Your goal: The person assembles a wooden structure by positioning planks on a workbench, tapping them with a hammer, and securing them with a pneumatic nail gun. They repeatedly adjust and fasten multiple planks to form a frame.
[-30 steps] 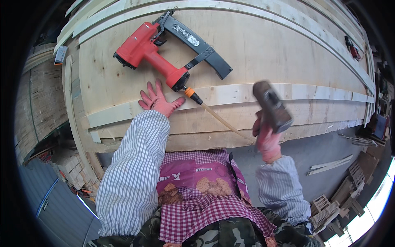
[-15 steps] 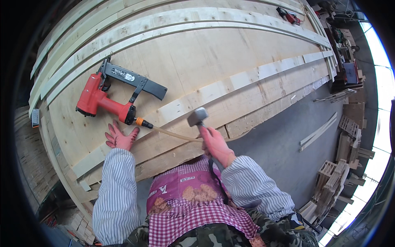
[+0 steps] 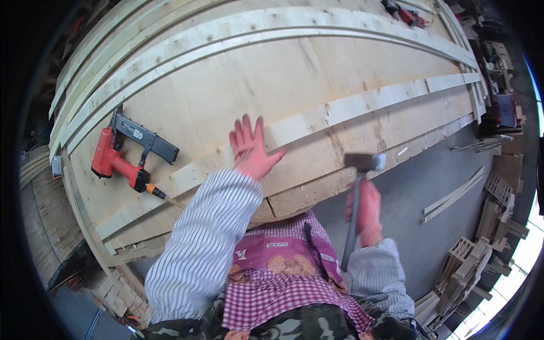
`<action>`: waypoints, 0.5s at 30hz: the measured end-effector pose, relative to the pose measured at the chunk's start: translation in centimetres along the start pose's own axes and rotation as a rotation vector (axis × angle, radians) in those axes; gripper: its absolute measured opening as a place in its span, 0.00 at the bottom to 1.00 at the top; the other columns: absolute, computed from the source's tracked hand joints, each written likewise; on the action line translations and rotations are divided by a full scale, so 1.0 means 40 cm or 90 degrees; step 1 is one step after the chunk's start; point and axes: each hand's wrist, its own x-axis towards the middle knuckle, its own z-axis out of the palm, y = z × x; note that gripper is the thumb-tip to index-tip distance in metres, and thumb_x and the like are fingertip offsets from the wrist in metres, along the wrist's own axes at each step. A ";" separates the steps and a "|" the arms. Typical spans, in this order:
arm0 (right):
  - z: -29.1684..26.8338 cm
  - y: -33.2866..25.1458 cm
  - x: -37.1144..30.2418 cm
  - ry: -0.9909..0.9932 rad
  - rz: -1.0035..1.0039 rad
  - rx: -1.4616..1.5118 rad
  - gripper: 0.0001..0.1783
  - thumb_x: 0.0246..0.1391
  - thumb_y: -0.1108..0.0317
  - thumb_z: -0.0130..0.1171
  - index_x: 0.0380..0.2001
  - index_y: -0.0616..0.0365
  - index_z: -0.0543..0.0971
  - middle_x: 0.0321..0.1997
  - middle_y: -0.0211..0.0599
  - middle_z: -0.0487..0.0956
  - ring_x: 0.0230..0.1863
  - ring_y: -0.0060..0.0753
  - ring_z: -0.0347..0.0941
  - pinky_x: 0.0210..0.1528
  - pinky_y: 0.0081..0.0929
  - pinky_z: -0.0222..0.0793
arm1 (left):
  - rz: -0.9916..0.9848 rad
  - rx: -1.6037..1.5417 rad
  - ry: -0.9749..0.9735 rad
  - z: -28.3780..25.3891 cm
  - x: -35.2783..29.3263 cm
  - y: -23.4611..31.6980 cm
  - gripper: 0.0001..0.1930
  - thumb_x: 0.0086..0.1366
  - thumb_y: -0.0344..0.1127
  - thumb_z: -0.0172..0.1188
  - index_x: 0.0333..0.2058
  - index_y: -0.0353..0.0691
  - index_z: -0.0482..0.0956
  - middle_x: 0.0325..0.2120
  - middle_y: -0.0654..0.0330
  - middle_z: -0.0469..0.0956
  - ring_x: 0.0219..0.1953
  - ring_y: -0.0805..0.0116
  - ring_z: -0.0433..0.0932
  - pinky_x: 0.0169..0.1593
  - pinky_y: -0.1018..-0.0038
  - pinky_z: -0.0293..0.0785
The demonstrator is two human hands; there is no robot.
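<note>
Hammer at the right of centre in the frame, its handle slanting down toward the right sleeve; the right hand has its grip wrapped round the handle below the head, probably to leave the head clear. That hand is beyond the near edge of the counter. At centre, the left hand lies palm down across the pale wooden strip, its grip spread and pinching nothing, perhaps to steady the wood; how hard it presses I cannot tell. At the left of the frame, the red nail gun lies on its side, out of both hands, apparently set down there to leave the middle free.
</note>
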 end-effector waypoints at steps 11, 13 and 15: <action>0.013 -0.150 0.293 0.019 -0.236 0.008 0.24 0.64 0.48 0.45 0.39 0.60 0.74 0.17 0.29 0.69 0.16 0.22 0.66 0.16 0.23 0.60 | -0.202 0.116 -0.145 0.066 0.113 0.088 0.57 0.49 0.66 0.63 0.71 0.58 0.40 0.72 0.50 0.33 0.72 0.41 0.30 0.68 0.43 0.25; 0.084 -0.126 0.342 -0.103 -0.201 -0.344 0.19 0.64 0.52 0.48 0.37 0.58 0.75 0.19 0.32 0.71 0.21 0.23 0.70 0.22 0.24 0.63 | -0.215 0.118 -0.164 0.068 0.114 0.088 0.58 0.48 0.67 0.63 0.71 0.60 0.39 0.72 0.51 0.33 0.72 0.40 0.30 0.68 0.43 0.25; 0.104 -0.155 0.366 -0.149 -0.250 -0.418 0.21 0.64 0.49 0.46 0.36 0.58 0.73 0.17 0.32 0.69 0.18 0.23 0.67 0.19 0.24 0.62 | -0.205 0.121 -0.144 0.064 0.119 0.089 0.58 0.48 0.66 0.64 0.71 0.61 0.39 0.72 0.52 0.32 0.72 0.40 0.30 0.68 0.43 0.25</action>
